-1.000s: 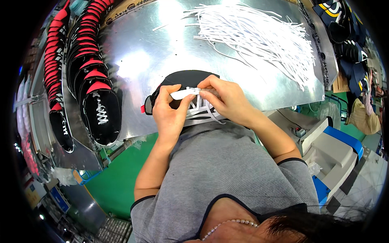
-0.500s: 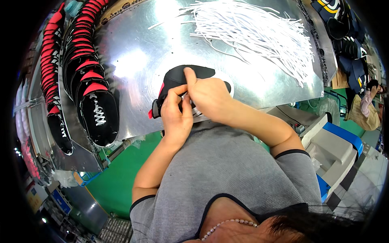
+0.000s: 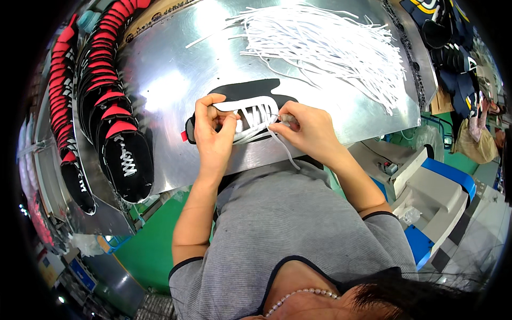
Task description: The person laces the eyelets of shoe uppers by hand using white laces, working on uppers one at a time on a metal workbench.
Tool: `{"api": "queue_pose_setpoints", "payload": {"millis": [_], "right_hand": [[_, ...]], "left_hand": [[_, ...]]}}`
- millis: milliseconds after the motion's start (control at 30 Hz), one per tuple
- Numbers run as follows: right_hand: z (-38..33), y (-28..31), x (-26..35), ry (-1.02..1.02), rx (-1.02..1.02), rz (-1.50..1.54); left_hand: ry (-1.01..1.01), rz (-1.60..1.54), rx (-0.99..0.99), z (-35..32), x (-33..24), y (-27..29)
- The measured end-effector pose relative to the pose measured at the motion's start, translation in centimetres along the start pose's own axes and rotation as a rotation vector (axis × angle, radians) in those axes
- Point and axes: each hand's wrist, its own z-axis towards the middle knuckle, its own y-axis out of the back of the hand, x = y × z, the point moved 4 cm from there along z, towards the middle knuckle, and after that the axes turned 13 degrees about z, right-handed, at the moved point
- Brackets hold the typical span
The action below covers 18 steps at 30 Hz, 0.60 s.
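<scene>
A black shoe upper (image 3: 250, 93) with white trim and a red tab lies flat on the shiny metal table (image 3: 176, 64), close to the near edge. My left hand (image 3: 213, 133) presses on its left part, fingers curled over the white edge. My right hand (image 3: 306, 130) sits at its right side, pinching the white lace (image 3: 277, 141) that runs through the eyelets; a loose end hangs off the table toward my body.
A big heap of loose white laces (image 3: 330, 45) covers the far right of the table. Rows of stacked black and red shoe uppers (image 3: 114, 133) line the left side. Dark uppers (image 3: 448, 42) lie at the far right. A blue and grey machine (image 3: 437, 192) stands at my right.
The upper now lies flatter with its laced part showing. My right hand has shifted right and pulled the lace outward; my left hand has moved up onto the upper's left edge.
</scene>
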Motion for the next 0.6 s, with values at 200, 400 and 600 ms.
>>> {"api": "queue_pose_setpoints", "payload": {"millis": [200,400,600], "right_hand": [[-0.2,-1.7,-1.5,0.136,-0.104,0.004],[-1.6,-2.0,0.3,0.293,-0.021,-0.071],[-4.8,-1.7,-0.3,0.278,0.379,0.172]], "left_hand": [[-0.397,0.751,0.037,-2.5,-4.0,0.4],[-0.520,0.953,-0.018,-1.9,-3.0,-2.0],[-0.392,0.789,0.031,-0.2,-2.0,-1.6]]}}
